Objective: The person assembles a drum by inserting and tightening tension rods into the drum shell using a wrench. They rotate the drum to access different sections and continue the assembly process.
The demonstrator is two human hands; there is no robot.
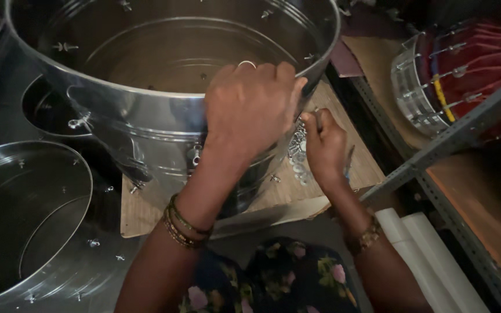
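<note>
A large shiny steel drum shell [146, 122] rests on a wooden board [140, 214]. My left hand [250, 107] grips its near rim, fingers curled over the edge, a ring on one finger. Just right of the shell, my right hand [325, 145] is closed around a small tool or fastener pressed toward the shell's outer wall; what it holds is too hidden to name. A heap of small metal nuts and washers [298, 152] lies on the board between the shell and my right hand.
A second steel shell [24, 220] lies at the lower left, another behind it [47, 110]. A finished drum with red cords [459, 75] sits on a metal shelf frame [453, 139] at the right. White rolled tubes [430, 261] lie at the lower right.
</note>
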